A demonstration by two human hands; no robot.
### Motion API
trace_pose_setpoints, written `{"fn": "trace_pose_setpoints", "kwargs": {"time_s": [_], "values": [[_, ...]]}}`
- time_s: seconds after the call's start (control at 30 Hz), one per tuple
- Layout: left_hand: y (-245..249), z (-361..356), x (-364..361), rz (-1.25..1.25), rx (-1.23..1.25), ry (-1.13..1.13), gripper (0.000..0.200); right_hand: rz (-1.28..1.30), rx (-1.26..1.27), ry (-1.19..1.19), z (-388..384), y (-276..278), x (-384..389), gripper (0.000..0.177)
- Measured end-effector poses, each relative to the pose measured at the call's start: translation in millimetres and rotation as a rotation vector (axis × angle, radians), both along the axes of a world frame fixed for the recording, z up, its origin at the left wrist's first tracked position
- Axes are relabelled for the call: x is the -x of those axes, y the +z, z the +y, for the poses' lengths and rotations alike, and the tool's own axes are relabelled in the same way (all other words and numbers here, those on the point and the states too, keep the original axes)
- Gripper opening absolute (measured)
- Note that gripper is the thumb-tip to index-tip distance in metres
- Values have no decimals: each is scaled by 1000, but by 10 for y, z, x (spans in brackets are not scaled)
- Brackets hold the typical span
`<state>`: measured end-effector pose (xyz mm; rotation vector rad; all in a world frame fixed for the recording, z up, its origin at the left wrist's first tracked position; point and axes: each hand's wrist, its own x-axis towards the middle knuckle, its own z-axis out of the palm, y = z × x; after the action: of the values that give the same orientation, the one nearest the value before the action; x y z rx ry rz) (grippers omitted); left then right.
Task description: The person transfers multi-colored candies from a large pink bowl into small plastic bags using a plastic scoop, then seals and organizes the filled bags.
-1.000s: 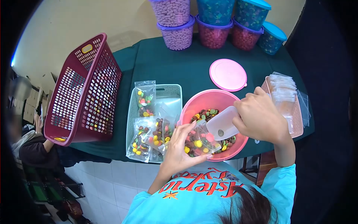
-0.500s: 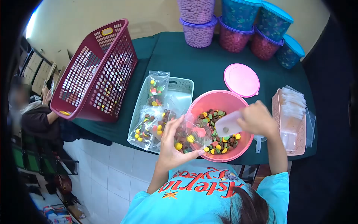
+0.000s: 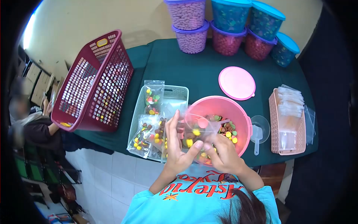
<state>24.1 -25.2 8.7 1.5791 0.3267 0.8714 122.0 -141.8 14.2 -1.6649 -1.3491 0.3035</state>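
My left hand grips a clear plastic bag with yellow, brown and pink button-shaped candies inside. My right hand is closed at the bag's right side, thumb near my left thumb; its fingertips are partly blurred. Both hands are over the near left part of a pink bowl, which holds loose candies in brown, green and yellow. A thin pale handle shows above these candies, its other end hidden behind the bag. Left of my left hand, filled bags lie in a pale green basket.
A pink lid lies behind the bowl. To the right are a white scoop, a clear round dish and a pink basket of empty bags. Stacked tubs stand at the back, a maroon basket at left. Another person is beyond.
My right hand has moved left and down from the bowl's right side to the bag, letting go of the pale scoop. My left hand still holds the bag. The whole view has shifted slightly.
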Motion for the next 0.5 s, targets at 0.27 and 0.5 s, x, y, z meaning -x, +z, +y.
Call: {"fn": "trace_pose_setpoints", "kwargs": {"time_s": [0.27,0.5], "values": [[26,59,-69,20,258,-469,62,226,-275,-352,-80,-130,74,12],[68,177,17,98,280,-778,79,317,-37,-315,-111,-136,65,28]]}}
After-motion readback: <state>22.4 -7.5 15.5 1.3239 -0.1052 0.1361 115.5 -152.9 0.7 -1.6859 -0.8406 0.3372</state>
